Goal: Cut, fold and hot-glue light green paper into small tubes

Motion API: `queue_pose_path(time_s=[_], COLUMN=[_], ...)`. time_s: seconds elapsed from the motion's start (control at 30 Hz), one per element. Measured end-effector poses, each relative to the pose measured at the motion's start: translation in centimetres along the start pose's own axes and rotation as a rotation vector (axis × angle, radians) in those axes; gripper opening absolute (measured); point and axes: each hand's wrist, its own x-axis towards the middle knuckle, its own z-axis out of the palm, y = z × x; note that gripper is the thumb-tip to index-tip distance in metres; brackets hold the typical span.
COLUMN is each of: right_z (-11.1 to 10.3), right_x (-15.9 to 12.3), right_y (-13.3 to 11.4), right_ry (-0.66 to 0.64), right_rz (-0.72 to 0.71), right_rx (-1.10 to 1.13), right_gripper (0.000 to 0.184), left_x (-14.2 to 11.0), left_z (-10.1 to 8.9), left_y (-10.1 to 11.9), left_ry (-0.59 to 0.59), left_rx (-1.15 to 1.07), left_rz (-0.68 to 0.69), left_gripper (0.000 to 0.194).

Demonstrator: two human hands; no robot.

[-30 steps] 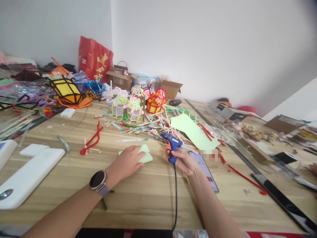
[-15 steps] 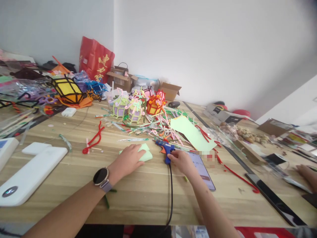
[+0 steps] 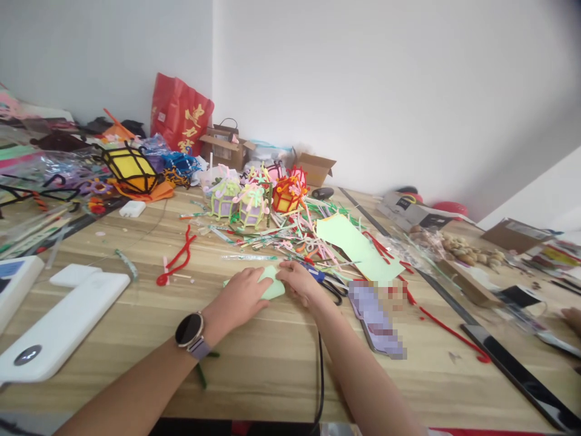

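A small folded piece of light green paper (image 3: 274, 289) lies on the wooden table in front of me. My left hand (image 3: 242, 293), with a watch on its wrist, covers its left part, fingers curled over it and pressing it down. At the paper's right edge, the fingers of my right hand (image 3: 298, 282) close on it in a pinch. Just behind my right hand sits the blue glue gun (image 3: 314, 270), mostly hidden, its cord running to the table's front edge. Scissors (image 3: 334, 287) lie beside it.
A phone (image 3: 374, 321) and a larger green sheet (image 3: 358, 245) lie to the right. Small pipe-cleaner lanterns (image 3: 252, 203) stand behind a heap of loose strips. White power bank (image 3: 68, 327) is at left, red pipe cleaners (image 3: 181, 257) nearer. Part of another person's hand shows at far right.
My right hand has let go of the glue gun and moved left to the green paper's edge. My left hand stays on the paper. The view has shifted slightly.
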Motion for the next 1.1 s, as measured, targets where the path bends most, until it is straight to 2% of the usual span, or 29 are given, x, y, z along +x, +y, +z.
queue_pose_path(time_s=[0.2, 0.3, 0.37, 0.43, 0.53, 0.6, 0.67, 0.73, 0.8, 0.83, 0.9, 0.93, 1.1], right_z=[0.0, -0.2, -0.5, -1.1, -1.9, -2.3, -2.5, -2.4, -2.2, -2.1, -1.8, -1.7, -1.5], right_x=[0.1, -0.3, -0.9, -1.9, -3.6, -4.8, -5.8, -6.6, -7.1, -7.3, -7.7, -7.9, -8.6], right_y=[-0.1, -0.5, -1.0, -1.5, -2.0, -2.1, -2.0, -1.9, -1.7, -1.6, -1.5, -1.4, -1.1], right_ry=[-0.09, -0.084, -0.056, -0.008, 0.149, 0.29, 0.4, 0.473, 0.511, 0.515, 0.509, 0.506, 0.503], right_rz=[0.01, -0.051, -0.131, -0.317, -0.788, -1.067, -1.247, -1.361, -1.426, -1.446, -1.473, -1.484, -1.535], right_rx=[0.08, 0.117, 0.147, 0.127, -0.095, -0.312, -0.473, -0.562, -0.604, -0.61, -0.591, -0.575, -0.569], right_gripper=[0.038, 0.038, 0.044, 0.049, 0.05, 0.05, 0.052, 0.054, 0.057, 0.058, 0.058, 0.058, 0.059], left_x=[-0.2, -0.2, -0.2, -0.2, -0.4, -0.4, -0.2, 0.1, 0.5, 0.7, 1.0, 1.1, 1.3], left_z=[0.2, 0.1, -0.3, -0.9, -1.5, -1.6, -1.4, -1.2, -1.2, -1.1, -1.1, -1.1, -1.3], left_y=[-0.1, 0.0, 0.1, 0.2, 0.5, 0.7, 0.8, 0.7, 0.5, 0.3, 0.0, -0.2, -0.1], left_ry=[0.043, 0.103, 0.186, 0.32, 0.542, 0.638, 0.69, 0.68, 0.571, 0.491, 0.359, 0.331, 0.249], left_rx=[0.0, 0.028, 0.042, 0.029, -0.062, -0.169, -0.338, -0.614, -0.985, -1.172, -1.474, -1.581, -1.898], left_rz=[0.025, 0.041, 0.045, 0.036, 0.019, 0.002, -0.095, -0.291, -0.461, -0.502, -0.513, -0.505, -0.436], left_gripper=[0.03, 0.031, 0.038, 0.041, 0.035, 0.032, 0.034, 0.04, 0.05, 0.054, 0.058, 0.057, 0.045])
